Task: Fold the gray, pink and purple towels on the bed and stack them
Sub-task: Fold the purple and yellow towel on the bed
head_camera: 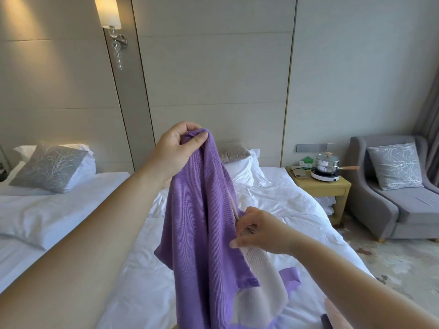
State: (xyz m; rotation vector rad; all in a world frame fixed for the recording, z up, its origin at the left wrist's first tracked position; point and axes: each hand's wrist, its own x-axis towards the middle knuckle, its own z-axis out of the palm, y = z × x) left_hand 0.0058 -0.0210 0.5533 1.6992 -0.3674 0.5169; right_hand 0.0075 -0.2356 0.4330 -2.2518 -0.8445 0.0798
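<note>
Grip, left hand: we see the left hand [175,150] raised over the bed's middle, fingers and thumb curled tight round the bunched top of the purple towel [197,210].
Grip, right hand: the right hand [261,231] is lower and to the right, thumb and fingertips pinched together on the towel's hanging side edge.
Purple towel: it hangs in long folds from the left hand. Its lower part, which has a pale white panel, reaches down toward the bed's near edge.
Pink cloth [332,309]: a strip shows at the bed's near right corner, mostly hidden by the right forearm, and we cannot tell its shape.
Pot [327,163]: steel, lid on, so we cannot see inside. It stands on a white cooker [324,175].
Nightstand [332,188]: beside the bed's far right corner, carrying the cooker.
Bed [297,210]: rumpled white sheets, with white pillows at the far edge.
Room: a second bed [35,210] on the left, a gray armchair [392,210] on the right, and a lit wall lamp [108,13].
</note>
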